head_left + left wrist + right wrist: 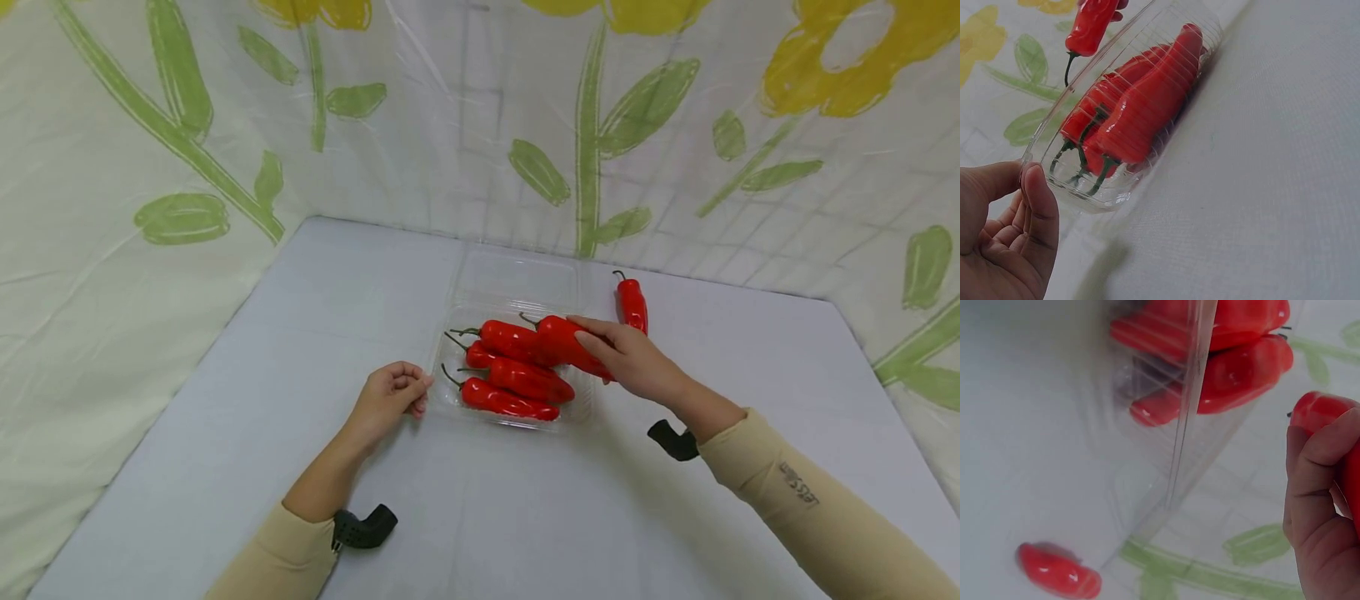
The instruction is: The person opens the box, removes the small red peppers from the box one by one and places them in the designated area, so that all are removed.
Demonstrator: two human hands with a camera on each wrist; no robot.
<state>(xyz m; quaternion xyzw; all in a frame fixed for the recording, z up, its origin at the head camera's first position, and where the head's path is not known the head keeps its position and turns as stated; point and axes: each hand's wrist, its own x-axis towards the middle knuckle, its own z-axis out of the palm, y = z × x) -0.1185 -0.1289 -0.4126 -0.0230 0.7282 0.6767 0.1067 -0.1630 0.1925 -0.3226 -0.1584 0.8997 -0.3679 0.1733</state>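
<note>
A clear plastic clamshell container (517, 424) lies in the middle of the table with its lid (517, 279) folded back. Several red peppers (517, 404) with green stems lie inside it, side by side. My left hand (390, 398) pinches the container's left rim between thumb and finger, plain in the left wrist view. Over the container's right part, my right hand (636, 360) grips another red pepper (564, 340), its stem pointing left. In the right wrist view this held pepper (1322, 411) is raised apart from the container; the hand covers part of it.
One more red pepper (632, 304) lies on the white table (525, 517) behind my right hand, to the right of the lid. A flowered plastic curtain (420, 150) hangs along the table's far edge. Black wrist mounts (363, 527) stick out from the sleeves.
</note>
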